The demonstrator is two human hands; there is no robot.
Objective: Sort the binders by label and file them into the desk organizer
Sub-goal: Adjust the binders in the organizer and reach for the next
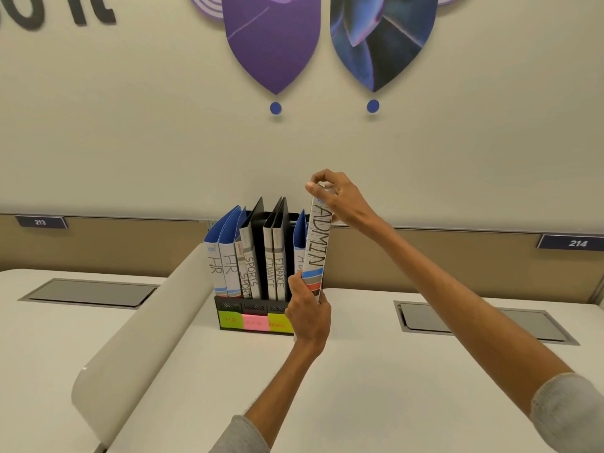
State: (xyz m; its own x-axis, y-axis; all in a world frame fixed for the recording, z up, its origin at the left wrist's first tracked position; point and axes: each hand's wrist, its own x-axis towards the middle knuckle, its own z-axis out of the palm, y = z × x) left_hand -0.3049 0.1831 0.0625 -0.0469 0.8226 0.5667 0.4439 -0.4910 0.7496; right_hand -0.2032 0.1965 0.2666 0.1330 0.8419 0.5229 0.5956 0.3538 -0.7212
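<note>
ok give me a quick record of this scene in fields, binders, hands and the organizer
desk organizer: black mesh, sticky notes on its front
filed, left to right: two HR binders, two SPORTS binders, two FINANCE binders, one partly hidden binder
held binder: ADMIN binder, near upright, at the organizer's right end
right hand: pinches its top
left hand: grips its lower end
seated in slot: cannot tell, left hand hides the base

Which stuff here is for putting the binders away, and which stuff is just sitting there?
For the job: ADMIN binder, gripped by left hand and right hand; desk organizer; filed binders; sticky labels.
Just there: purple wall shapes; number plate; desk hatch; curved divider.
</note>
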